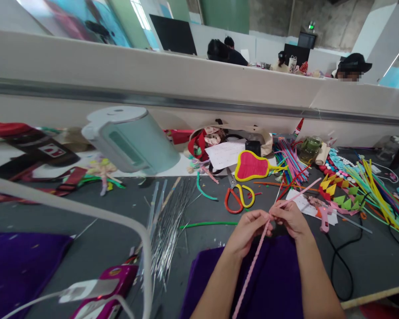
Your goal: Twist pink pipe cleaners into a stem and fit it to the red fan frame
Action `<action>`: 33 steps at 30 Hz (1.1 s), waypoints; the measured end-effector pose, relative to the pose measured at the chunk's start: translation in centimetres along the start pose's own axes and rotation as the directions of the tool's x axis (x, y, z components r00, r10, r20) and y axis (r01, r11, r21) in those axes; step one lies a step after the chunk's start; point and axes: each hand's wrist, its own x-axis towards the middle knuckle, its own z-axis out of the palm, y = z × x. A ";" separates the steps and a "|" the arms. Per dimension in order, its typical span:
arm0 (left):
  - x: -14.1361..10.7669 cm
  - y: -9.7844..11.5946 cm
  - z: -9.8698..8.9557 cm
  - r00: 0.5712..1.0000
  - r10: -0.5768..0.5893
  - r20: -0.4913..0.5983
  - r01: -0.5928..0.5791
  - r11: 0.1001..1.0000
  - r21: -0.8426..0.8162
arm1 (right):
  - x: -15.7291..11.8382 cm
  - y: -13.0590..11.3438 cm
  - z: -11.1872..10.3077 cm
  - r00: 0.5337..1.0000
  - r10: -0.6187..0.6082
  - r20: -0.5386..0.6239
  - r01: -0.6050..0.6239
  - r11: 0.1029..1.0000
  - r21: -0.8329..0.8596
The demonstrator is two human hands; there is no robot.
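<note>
Both hands meet over the front edge of a purple cloth [279, 274], their fingertips nearly touching. A long pink strip [254, 259] is pinched between them. Its twisted or braided part hangs down toward the bottom of the view, and a smoother end points up to the right. My left hand [251, 230] has its fingers closed on the strip. My right hand [289, 217] grips it just beside, thumb and fingers pressed together. Behind them lie scissors [240, 195] with one red and one yellow handle, and a pink fan shape [252, 166] edged in yellow.
A pale green kettle [136, 139] and a dark bottle [41, 144] stand at the left. Silver wires [168, 235] lie left of the cloth. A pink glue gun [325, 217] with a black cord and bundled coloured stems [377, 190] are at the right. People sit beyond the partition [186, 75].
</note>
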 end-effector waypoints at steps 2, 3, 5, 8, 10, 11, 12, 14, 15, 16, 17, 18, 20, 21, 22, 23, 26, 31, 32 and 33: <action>0.1 -0.1 0.0 1.000 -0.014 -0.002 0.014 0.998 -0.057 | 0.0 0.0 -0.1 1.000 0.000 0.006 0.000 1.000 0.001; 0.1 -0.1 0.0 1.000 -0.013 -0.008 0.012 0.997 -0.072 | 0.0 0.1 -0.1 1.000 -0.002 0.001 0.002 1.000 -0.009; 0.2 -0.3 0.1 0.999 0.013 -0.040 -0.016 0.998 -0.061 | 0.1 0.2 -0.2 1.000 -0.005 -0.020 0.004 0.999 -0.041; 0.3 -0.5 0.4 0.982 0.140 -0.130 -0.124 0.984 0.129 | 0.3 0.5 -0.2 0.998 -0.017 -0.058 0.011 0.995 -0.102; 0.2 -0.8 0.6 0.933 0.298 -0.200 -0.208 0.904 0.374 | 0.5 0.6 0.0 0.995 -0.038 -0.089 0.025 0.989 -0.145; 0.2 -0.9 0.6 0.895 0.384 -0.227 -0.233 0.836 0.497 | 0.5 0.7 0.2 0.992 -0.057 -0.108 0.038 0.986 -0.165; 0.1 -1.0 0.7 0.856 0.459 -0.238 -0.243 0.763 0.598 | 0.5 0.7 0.3 0.989 -0.077 -0.130 0.053 0.982 -0.181; 0.0 -1.0 0.7 0.817 0.525 -0.237 -0.247 0.692 0.678 | 0.5 0.6 0.5 0.981 -0.102 -0.162 0.073 0.982 -0.176; 0.0 -1.0 0.5 0.834 0.502 -0.228 -0.254 0.717 0.649 | 0.5 0.6 0.5 0.981 -0.098 -0.170 0.073 0.987 -0.145; 0.0 -0.8 0.4 0.865 0.453 -0.214 -0.262 0.773 0.578 | 0.4 0.5 0.5 0.982 -0.083 -0.172 0.067 0.993 -0.097; 0.0 -0.6 0.2 0.903 0.385 -0.192 -0.259 0.842 0.473 | 0.4 0.5 0.4 0.984 -0.064 -0.168 0.059 0.998 -0.034; 0.1 -0.3 0.0 0.934 0.316 -0.167 -0.244 0.905 0.349 | 0.5 0.4 0.3 0.986 -0.048 -0.161 0.054 0.998 0.036; 0.2 0.1 -0.3 0.967 0.218 -0.134 -0.201 0.971 0.131 | 0.5 0.4 0.2 0.987 -0.031 -0.159 0.059 0.983 0.172; 0.2 0.2 -0.3 0.971 0.199 -0.134 -0.192 0.979 0.065 | 0.6 0.5 0.4 0.985 -0.029 -0.168 0.066 0.972 0.224; 0.3 0.3 -0.2 0.968 0.201 -0.150 -0.198 0.980 0.031 | 0.6 0.6 0.6 0.983 -0.028 -0.182 0.076 0.963 0.260; 0.3 0.2 -0.1 0.960 0.219 -0.173 -0.218 0.976 0.021 | 0.7 0.8 1.0 0.979 -0.030 -0.203 0.086 0.957 0.276; 0.6 -0.4 0.4 0.912 0.321 -0.255 -0.325 0.945 0.027 | 0.6 1.4 2.5 0.954 -0.080 -0.288 0.144 0.967 0.208; 1.3 -0.6 -0.3 0.856 0.329 -0.399 -0.407 0.904 -0.128 | 0.0 1.8 3.9 0.902 -0.336 -0.270 0.263 0.926 -0.271; 1.4 -0.5 -0.7 0.845 0.321 -0.427 -0.415 0.898 -0.145 | -0.1 1.7 3.8 0.890 -0.394 -0.231 0.283 0.873 -0.396; 1.5 -0.3 -1.0 0.833 0.317 -0.454 -0.423 0.893 -0.152 | -0.2 1.7 3.6 0.876 -0.441 -0.193 0.297 0.810 -0.506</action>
